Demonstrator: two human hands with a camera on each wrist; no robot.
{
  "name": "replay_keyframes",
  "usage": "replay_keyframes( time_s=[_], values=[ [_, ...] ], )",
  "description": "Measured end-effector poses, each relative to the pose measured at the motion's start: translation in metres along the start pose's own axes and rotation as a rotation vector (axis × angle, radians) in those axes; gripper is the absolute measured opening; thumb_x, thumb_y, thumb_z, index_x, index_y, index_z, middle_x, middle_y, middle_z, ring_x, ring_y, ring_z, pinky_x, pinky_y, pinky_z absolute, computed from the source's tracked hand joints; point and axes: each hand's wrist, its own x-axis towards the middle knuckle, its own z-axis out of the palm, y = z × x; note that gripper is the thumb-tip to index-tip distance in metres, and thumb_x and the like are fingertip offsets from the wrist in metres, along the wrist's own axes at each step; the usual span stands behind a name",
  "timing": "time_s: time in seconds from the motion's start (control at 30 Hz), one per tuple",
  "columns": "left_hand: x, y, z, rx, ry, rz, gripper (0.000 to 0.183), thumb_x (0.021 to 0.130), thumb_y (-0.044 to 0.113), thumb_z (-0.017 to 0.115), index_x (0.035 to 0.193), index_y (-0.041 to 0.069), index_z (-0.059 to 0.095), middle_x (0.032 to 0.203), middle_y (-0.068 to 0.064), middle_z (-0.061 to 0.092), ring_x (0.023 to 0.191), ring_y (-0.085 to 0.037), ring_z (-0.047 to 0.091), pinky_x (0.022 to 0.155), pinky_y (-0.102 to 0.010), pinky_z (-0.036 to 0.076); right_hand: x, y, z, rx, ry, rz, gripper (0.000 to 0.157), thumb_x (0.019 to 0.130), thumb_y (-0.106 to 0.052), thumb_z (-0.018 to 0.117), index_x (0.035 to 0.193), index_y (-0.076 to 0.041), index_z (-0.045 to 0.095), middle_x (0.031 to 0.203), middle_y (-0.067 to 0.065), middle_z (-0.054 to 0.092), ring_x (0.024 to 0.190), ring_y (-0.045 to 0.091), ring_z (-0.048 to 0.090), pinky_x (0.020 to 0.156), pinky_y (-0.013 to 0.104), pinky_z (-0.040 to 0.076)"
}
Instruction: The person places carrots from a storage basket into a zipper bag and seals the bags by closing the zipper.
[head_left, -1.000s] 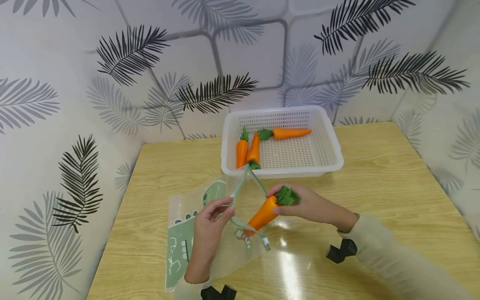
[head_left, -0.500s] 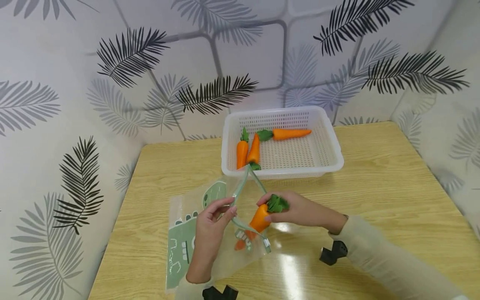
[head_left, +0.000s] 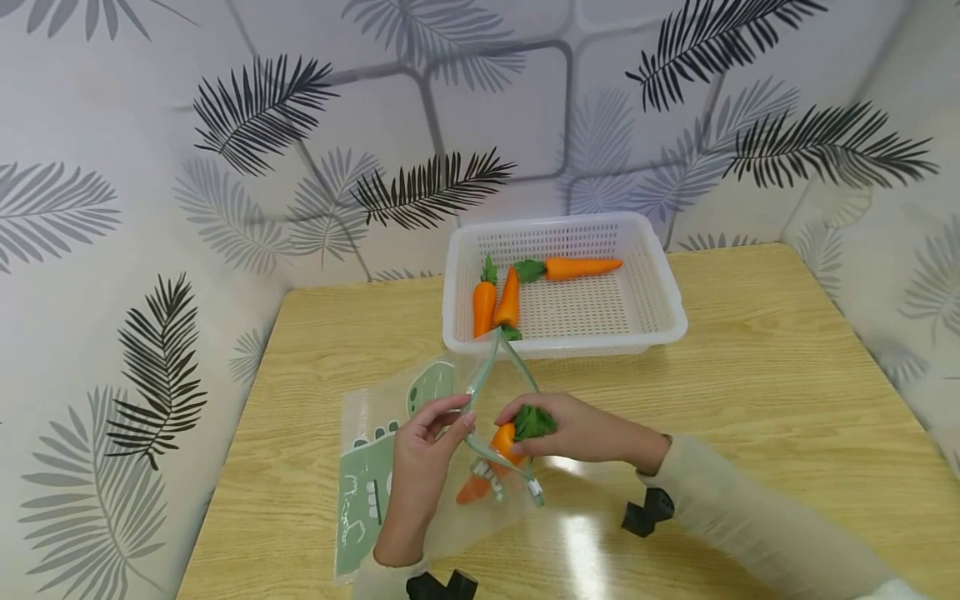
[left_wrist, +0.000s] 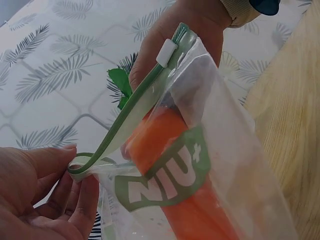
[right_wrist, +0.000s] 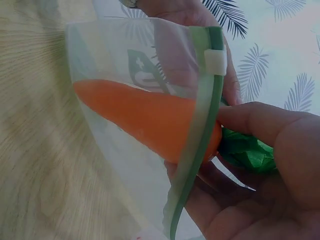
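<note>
My left hand (head_left: 423, 458) pinches the green zip edge of a clear bag (head_left: 450, 533) with green print and a white slider (left_wrist: 166, 53). The bag's mouth gapes between my hands. My right hand (head_left: 573, 429) grips a carrot (head_left: 507, 442) by its thick top, near the green leaves (right_wrist: 247, 150). In the right wrist view, the carrot's pointed orange body (right_wrist: 145, 117) lies inside the bag, seen through the plastic. Its leaves and thick end stick out past the zip edge, and my fingers reach partly inside the mouth.
A white perforated plastic basket (head_left: 637, 337) stands at the back of the wooden table (head_left: 750, 358). Inside are several carrots, one lying crosswise (head_left: 581, 267) and one at the left (head_left: 484, 308). The bag's upper corner reaches the basket's front rim. A leaf-patterned wall covering rises behind.
My right hand has moved left and slightly down, sliding the carrot tip-first deeper through the bag's mouth. My left hand has stayed almost still on the bag's edge.
</note>
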Motion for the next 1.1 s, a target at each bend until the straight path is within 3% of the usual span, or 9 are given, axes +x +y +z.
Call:
replay_keyframes(
  time_s=[0.17, 0.3, 0.4, 0.57, 0.77, 0.93, 1.1],
  values=[
    [0.0, 0.0, 0.0, 0.003, -0.006, 0.004, 0.026, 0.083, 0.011, 0.07, 0.106, 0.0, 0.066, 0.102, -0.016, 0.061, 0.083, -0.023, 0.063, 0.076, -0.027, 0.053, 0.002, 0.001, 0.003, -0.081, -0.018, 0.016, 0.032, 0.088, -0.029, 0.065, 0.118, -0.019, 0.059, 0.113, -0.009, 0.061, 0.099, 0.008, 0.057, 0.085, 0.028, 0.048],
    [0.0, 0.0, 0.0, 0.008, -0.008, 0.009, 0.026, 0.083, 0.013, 0.07, 0.105, 0.001, 0.067, 0.102, -0.015, 0.061, 0.084, -0.024, 0.063, 0.076, -0.028, 0.053, 0.003, 0.004, 0.005, -0.109, -0.053, 0.011, 0.035, 0.09, -0.029, 0.062, 0.122, -0.014, 0.059, 0.12, -0.001, 0.06, 0.102, 0.007, 0.056, 0.087, 0.027, 0.047],
    [0.0, -0.001, -0.001, 0.009, -0.01, 0.01, 0.026, 0.083, 0.013, 0.071, 0.105, 0.0, 0.067, 0.101, -0.016, 0.061, 0.084, -0.026, 0.063, 0.076, -0.028, 0.053, 0.004, 0.004, 0.006, -0.12, -0.077, 0.008, 0.037, 0.091, -0.027, 0.061, 0.124, -0.01, 0.058, 0.121, 0.003, 0.06, 0.095, 0.008, 0.057, 0.084, 0.027, 0.048],
    [0.0, -0.001, 0.001, 0.007, -0.01, 0.013, 0.026, 0.082, 0.012, 0.071, 0.104, -0.001, 0.067, 0.102, -0.016, 0.061, 0.085, -0.025, 0.063, 0.076, -0.028, 0.053, 0.007, 0.006, 0.008, -0.141, -0.091, 0.017, 0.033, 0.092, -0.022, 0.06, 0.123, -0.012, 0.059, 0.12, 0.001, 0.06, 0.076, 0.008, 0.052, 0.074, 0.025, 0.047],
    [0.0, 0.0, 0.002, -0.004, -0.017, 0.021, 0.026, 0.082, 0.009, 0.07, 0.105, -0.002, 0.066, 0.103, -0.016, 0.061, 0.088, -0.023, 0.062, 0.077, -0.027, 0.053, 0.013, 0.006, 0.008, -0.156, -0.112, 0.033, 0.029, 0.091, -0.017, 0.06, 0.121, -0.017, 0.06, 0.112, -0.007, 0.061, 0.074, 0.007, 0.051, 0.067, 0.023, 0.046],
    [0.0, 0.001, 0.003, -0.002, -0.018, 0.021, 0.025, 0.082, 0.008, 0.07, 0.105, -0.002, 0.066, 0.103, -0.016, 0.061, 0.089, -0.022, 0.062, 0.076, -0.027, 0.053, 0.019, 0.007, 0.009, -0.186, -0.138, 0.028, 0.026, 0.091, -0.014, 0.059, 0.117, -0.014, 0.062, 0.094, -0.01, 0.061, 0.063, 0.005, 0.047, 0.058, 0.02, 0.043],
    [0.0, 0.001, 0.005, -0.001, -0.023, 0.03, 0.025, 0.082, 0.007, 0.07, 0.105, -0.002, 0.066, 0.103, -0.016, 0.061, 0.088, -0.023, 0.062, 0.077, -0.027, 0.053, 0.027, 0.01, 0.011, -0.216, -0.169, -0.009, 0.019, 0.09, -0.016, 0.061, 0.108, -0.014, 0.066, 0.086, -0.012, 0.061, 0.063, 0.002, 0.048, 0.058, 0.019, 0.045]
  ],
)
